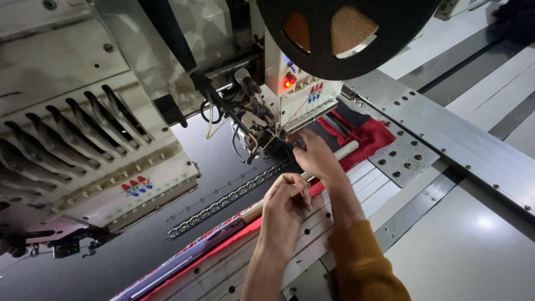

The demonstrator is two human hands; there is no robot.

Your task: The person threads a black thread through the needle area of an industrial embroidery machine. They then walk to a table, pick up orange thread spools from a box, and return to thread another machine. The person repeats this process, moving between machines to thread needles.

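Presently, both hands work at an embroidery machine head (295, 83) over black fabric (167, 223) stretched in a frame with a red-edged border (223, 237).

Progress, judged from how things lie: one chain-pattern row of silver stitching (228, 199) is complete on the cloth, running from about 8 o'clock toward 2 o'clock and ending just short of the needle area (267, 139). The rest of the black fabric around it is bare, so most of the field appears unstitched. The red indicator lamp (288, 82) on the head is lit. Whether the needle is threaded cannot be told; the detail there is too small.

Grip findings:
- Right hand (313, 156), from the mustard-yellow sleeve (362, 262) at 5 o'clock, reaches to the needle area. Its fingers are drawn together at the tips, pressed close as if pinching something fine; what is between them is not visible.
- Left hand (285, 203) sits at 6 o'clock of the right hand, just beside the white frame bar (348, 149). Its fingers are curled and closed, thumb against forefinger; a thread may be pinched, but none can be made out.

A second, idle head (100, 161) stands at 9 o'clock. A black reel (345, 39) hangs at 12 o'clock.
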